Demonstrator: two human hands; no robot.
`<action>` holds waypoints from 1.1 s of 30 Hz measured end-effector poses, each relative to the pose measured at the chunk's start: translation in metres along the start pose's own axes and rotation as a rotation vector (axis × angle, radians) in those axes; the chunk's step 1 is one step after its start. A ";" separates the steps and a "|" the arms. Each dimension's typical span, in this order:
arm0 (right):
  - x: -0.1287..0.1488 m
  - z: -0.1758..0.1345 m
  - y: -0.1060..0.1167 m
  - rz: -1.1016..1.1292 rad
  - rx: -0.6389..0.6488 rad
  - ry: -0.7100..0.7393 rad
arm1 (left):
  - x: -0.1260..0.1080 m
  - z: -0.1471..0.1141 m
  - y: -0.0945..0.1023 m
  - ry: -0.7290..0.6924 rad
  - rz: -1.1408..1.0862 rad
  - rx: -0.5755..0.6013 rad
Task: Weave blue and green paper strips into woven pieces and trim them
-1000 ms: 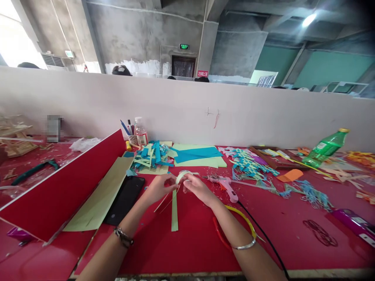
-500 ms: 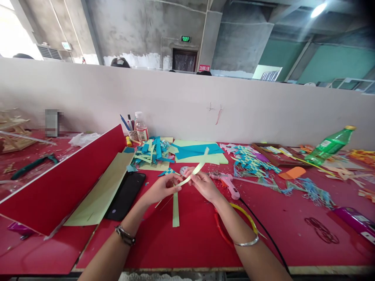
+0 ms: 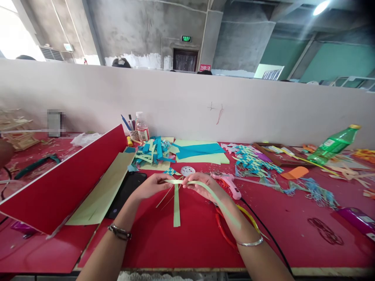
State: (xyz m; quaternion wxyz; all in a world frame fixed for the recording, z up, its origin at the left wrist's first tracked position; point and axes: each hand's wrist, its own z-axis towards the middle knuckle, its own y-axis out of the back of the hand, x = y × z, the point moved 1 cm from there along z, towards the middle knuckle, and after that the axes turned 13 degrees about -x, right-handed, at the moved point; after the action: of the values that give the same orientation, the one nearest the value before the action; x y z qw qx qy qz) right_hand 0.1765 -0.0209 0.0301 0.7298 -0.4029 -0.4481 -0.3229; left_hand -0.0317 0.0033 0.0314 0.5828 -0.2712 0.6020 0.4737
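Observation:
Between my two hands stretches a pale green paper strip point(image 3: 211, 191), its long end curving back over my right wrist. My left hand point(image 3: 151, 185) pinches the strip's left end. With thumb and fingers, my right hand point(image 3: 200, 185) grips it a short way along. Below them a second pale green paper strip point(image 3: 176, 210) lies on the red table, its upper end behind the held one. Thin sticks point(image 3: 164, 198) lie beside it. Just beyond my hands are a small blue-and-green checkered woven piece point(image 3: 171, 171) and a round white disc point(image 3: 187, 170).
A pink glue gun point(image 3: 231, 185) and red-and-yellow-handled pliers point(image 3: 225, 228) lie right of my hands. A black phone point(image 3: 125, 195) and a red upright board point(image 3: 73, 171) stand left. Cut strips point(image 3: 155, 151), woven tassels point(image 3: 258, 160) and a green bottle point(image 3: 335, 145) are farther back.
The held strip, which pointed up and away, now lies level between my hands, its free end swung back over my right wrist. My left hand has shifted slightly left.

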 end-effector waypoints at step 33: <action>-0.007 0.004 0.001 -0.588 -0.133 0.055 | 0.006 0.004 -0.021 -0.132 0.012 -0.333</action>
State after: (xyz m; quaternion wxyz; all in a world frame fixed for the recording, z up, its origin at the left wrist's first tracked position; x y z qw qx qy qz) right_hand 0.1728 -0.0160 0.0251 0.5889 -0.2937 -0.5035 -0.5599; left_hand -0.0126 -0.0007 0.0211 0.5652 -0.3290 0.4772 0.5870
